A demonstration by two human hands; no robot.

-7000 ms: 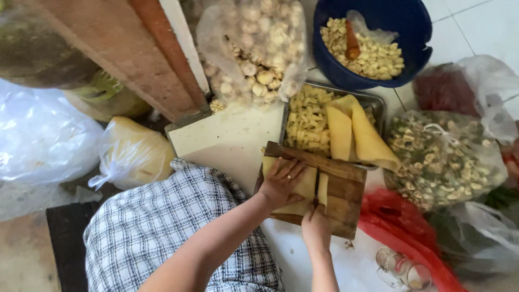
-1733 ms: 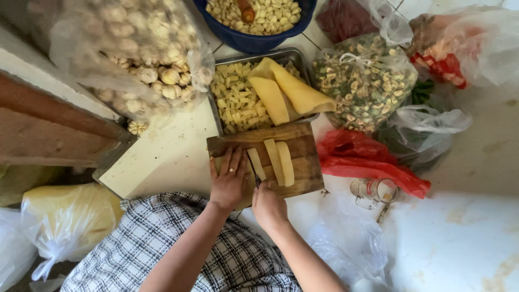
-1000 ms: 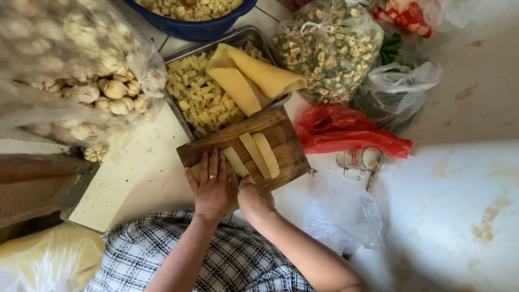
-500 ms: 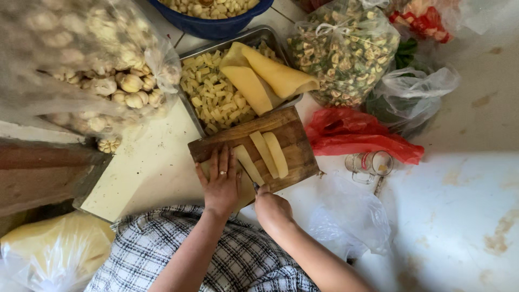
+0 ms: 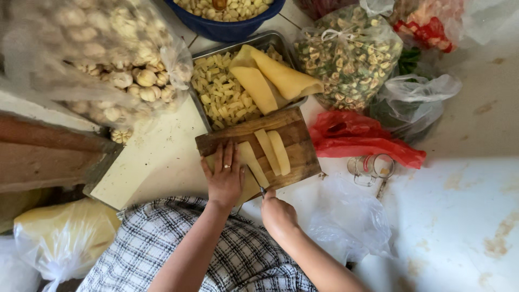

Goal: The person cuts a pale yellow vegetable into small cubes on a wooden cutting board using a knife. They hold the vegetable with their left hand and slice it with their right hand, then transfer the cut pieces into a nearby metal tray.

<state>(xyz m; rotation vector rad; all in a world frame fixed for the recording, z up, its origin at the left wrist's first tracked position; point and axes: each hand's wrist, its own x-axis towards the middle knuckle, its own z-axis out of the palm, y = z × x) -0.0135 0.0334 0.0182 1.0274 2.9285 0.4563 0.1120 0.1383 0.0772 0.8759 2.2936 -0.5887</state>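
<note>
Head view shows your left hand point(image 5: 225, 176) lying flat and open, fingers spread, on the near left part of the wooden cutting board point(image 5: 294, 127), pressing a pale yellow strip point(image 5: 252, 162). Your right hand point(image 5: 277, 211) sits just off the board's near edge, closed around a knife point(image 5: 255, 181) whose thin blade angles up onto the board beside that strip. Two more yellow strips point(image 5: 274, 151) lie side by side in the board's middle. Touching the board's far edge is a metal tray point(image 5: 265, 40) with small yellow cut pieces and large yellow slabs point(image 5: 270, 81). Right of the board lies a red plastic bag point(image 5: 367, 140); left of it, a bag of garlic point(image 5: 108, 65).
</note>
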